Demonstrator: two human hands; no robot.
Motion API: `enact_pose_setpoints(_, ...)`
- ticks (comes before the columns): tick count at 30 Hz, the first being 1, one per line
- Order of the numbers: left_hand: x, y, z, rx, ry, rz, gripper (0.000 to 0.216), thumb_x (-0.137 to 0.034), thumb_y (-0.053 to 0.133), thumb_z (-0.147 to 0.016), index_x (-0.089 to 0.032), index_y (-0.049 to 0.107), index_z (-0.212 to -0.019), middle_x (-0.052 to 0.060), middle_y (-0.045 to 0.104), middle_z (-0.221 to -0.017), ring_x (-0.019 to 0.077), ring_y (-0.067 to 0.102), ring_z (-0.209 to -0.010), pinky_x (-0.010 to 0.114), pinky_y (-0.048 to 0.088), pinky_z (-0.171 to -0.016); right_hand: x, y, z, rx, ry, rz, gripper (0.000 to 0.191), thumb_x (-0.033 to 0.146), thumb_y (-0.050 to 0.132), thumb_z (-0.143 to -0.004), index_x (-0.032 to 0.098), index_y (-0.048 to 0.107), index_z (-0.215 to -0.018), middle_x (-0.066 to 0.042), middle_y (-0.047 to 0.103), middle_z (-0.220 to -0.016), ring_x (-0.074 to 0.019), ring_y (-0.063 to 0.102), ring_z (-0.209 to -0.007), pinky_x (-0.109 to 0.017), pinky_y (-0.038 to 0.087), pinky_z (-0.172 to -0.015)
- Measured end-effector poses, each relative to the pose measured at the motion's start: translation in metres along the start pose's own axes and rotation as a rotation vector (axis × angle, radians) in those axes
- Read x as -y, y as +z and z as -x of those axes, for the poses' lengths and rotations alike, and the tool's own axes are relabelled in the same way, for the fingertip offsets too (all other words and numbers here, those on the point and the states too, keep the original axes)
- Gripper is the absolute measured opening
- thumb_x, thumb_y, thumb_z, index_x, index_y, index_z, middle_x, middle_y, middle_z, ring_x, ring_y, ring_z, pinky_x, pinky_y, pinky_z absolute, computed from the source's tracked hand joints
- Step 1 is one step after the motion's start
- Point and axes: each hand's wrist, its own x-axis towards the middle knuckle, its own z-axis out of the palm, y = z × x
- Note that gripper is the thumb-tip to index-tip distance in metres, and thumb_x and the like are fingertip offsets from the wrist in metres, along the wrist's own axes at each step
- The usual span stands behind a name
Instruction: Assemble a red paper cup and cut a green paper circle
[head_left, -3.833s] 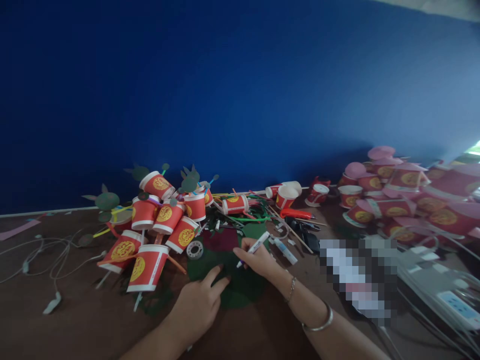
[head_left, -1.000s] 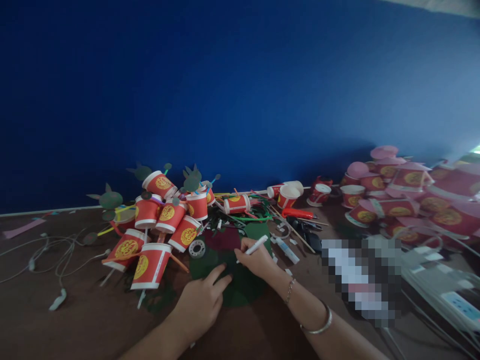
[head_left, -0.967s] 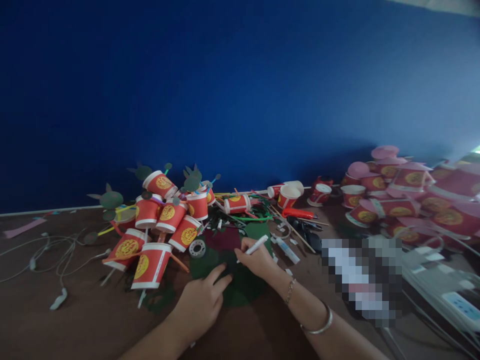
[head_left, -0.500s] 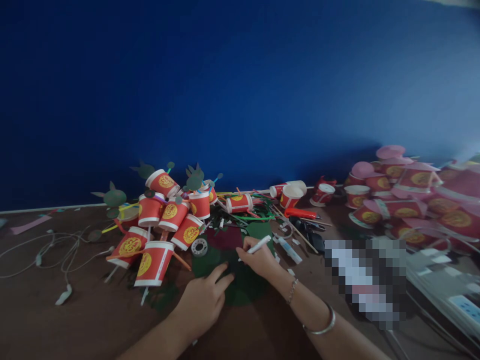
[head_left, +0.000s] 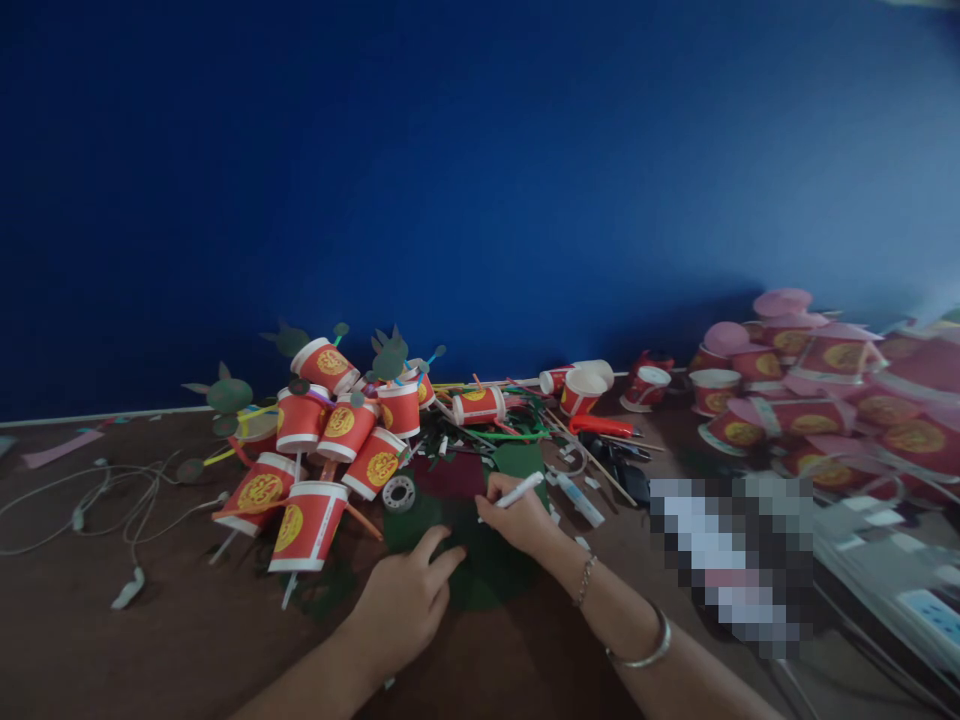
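Observation:
My right hand grips a white pen, its tip down at a sheet of dark green paper on the table. My left hand rests on the left part of that green paper, fingers stretched out and apart, holding nothing. Just beyond the hands lie a dark red sheet and a smaller green piece. A roll of tape sits by the paper's upper left edge. To the right of my right hand is a small white tube.
Red paper cups joined with straws are piled at left. White earphones lie farther left. Straws and scraps lie along the blue wall. A red-handled tool, pink-and-red cup figures and a power strip are at right.
Almost nothing differs. My right hand and the pen have shifted very slightly to the right; my left hand stays on the paper.

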Motion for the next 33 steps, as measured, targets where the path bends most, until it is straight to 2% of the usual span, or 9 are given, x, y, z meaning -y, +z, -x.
enact_pose_setpoints(11,0.0028,0.0038,0.0010,-0.035,0.014,-0.002,0.042,-0.013,0.037,-0.084,-0.026,0.051,-0.121,0.006,0.047,-0.132,0.0188,0.066,-0.081,0.035,0.055,-0.070,0.0017,-0.0003,-0.0014,0.026,0.084,0.066,0.025,0.017,0.050,-0.061,0.020,0.030,-0.047,0.008,0.028,-0.045,-0.0078,0.027,-0.046,-0.021,0.018,-0.043)
enact_pose_setpoints(17,0.0018,0.0027,0.0019,-0.053,0.039,-0.007,0.040,-0.011,0.035,-0.084,-0.024,0.054,-0.116,0.005,0.053,-0.125,0.0188,0.065,-0.079,0.034,0.055,-0.068,0.0009,-0.0017,-0.0019,0.074,0.189,0.005,0.024,0.021,0.052,-0.064,0.021,0.034,-0.049,0.007,0.037,-0.039,-0.0082,0.035,-0.040,-0.020,0.023,-0.040)
enact_pose_setpoints(22,0.0002,0.0013,0.0031,-0.069,0.062,-0.018,0.039,-0.011,0.035,-0.084,-0.023,0.055,-0.115,0.005,0.055,-0.120,0.0186,0.065,-0.079,0.033,0.055,-0.067,0.0020,-0.0016,-0.0001,0.018,0.105,-0.039,0.025,0.029,0.052,-0.070,0.021,0.037,-0.052,0.005,0.044,-0.042,-0.0092,0.040,-0.043,-0.019,0.027,-0.043)
enact_pose_setpoints(26,-0.0005,0.0012,0.0031,-0.068,0.066,-0.026,0.038,-0.011,0.037,-0.083,-0.022,0.056,-0.115,0.005,0.057,-0.117,0.0179,0.064,-0.078,0.031,0.054,-0.066,0.0008,0.0000,0.0008,0.016,0.054,0.033,0.026,0.023,0.052,-0.068,0.020,0.034,-0.049,0.006,0.037,-0.043,-0.0081,0.034,-0.045,-0.020,0.024,-0.043)
enact_pose_setpoints(30,-0.0003,0.0011,0.0031,-0.072,0.069,-0.031,0.038,-0.011,0.036,-0.083,-0.022,0.056,-0.113,0.005,0.057,-0.115,0.0164,0.064,-0.074,0.029,0.054,-0.064,0.0005,-0.0006,-0.0005,0.059,0.138,0.068,0.026,0.016,0.053,-0.062,0.020,0.032,-0.047,0.008,0.033,-0.042,-0.0073,0.032,-0.042,-0.020,0.020,-0.040)
enact_pose_setpoints(33,-0.0003,0.0007,0.0031,-0.072,0.066,-0.036,0.038,-0.011,0.036,-0.083,-0.022,0.057,-0.113,0.005,0.057,-0.114,0.0156,0.063,-0.072,0.028,0.053,-0.064,0.0026,-0.0022,-0.0010,0.082,0.188,0.011,0.024,0.019,0.053,-0.065,0.021,0.035,-0.049,0.007,0.038,-0.040,-0.0083,0.039,-0.041,-0.019,0.024,-0.040)
